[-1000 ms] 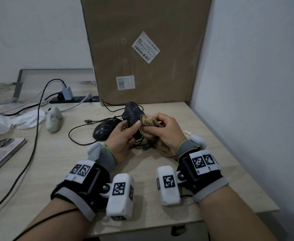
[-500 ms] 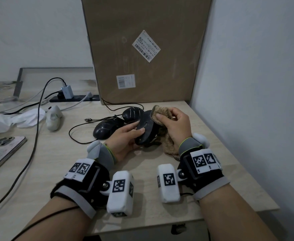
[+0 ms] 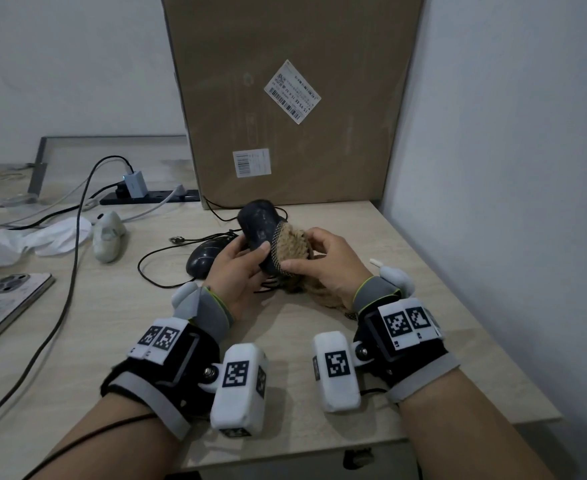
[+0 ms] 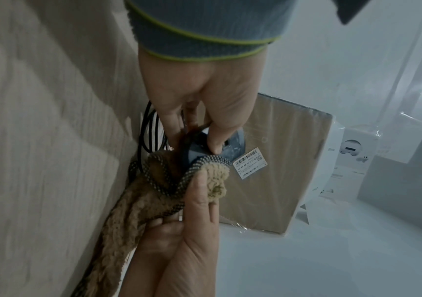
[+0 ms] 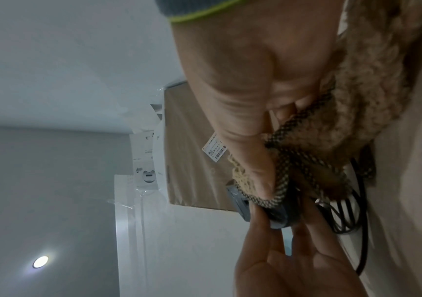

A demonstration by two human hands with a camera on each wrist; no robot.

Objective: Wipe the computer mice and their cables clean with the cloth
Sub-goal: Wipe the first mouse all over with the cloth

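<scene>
**Two hands cleaning a lifted black mouse above the desk, head and wrist views.**

Left to right in the head view: a second black mouse (image 3: 206, 258) lies on the desk (image 3: 119, 327); the left hand (image 3: 240, 271) grips the lifted mouse (image 3: 258, 227), thumb across its face, long axis running away from the person and rising toward the cardboard box (image 3: 285, 98); the right hand (image 3: 330, 263) pinches the tan cloth (image 3: 291, 244) against the mouse's right edge, thumb and fingers curled round the bunched fabric. Only the left wrist view shows the cloth's tail (image 4: 118, 217) trailing down beside the desk surface and the black cable loops (image 4: 151, 128) behind the fingers. The right wrist view is blurred; there the mouse (image 5: 240, 203) is mostly covered by cloth and fingers. Where the cable ends cannot be made out.
</scene>
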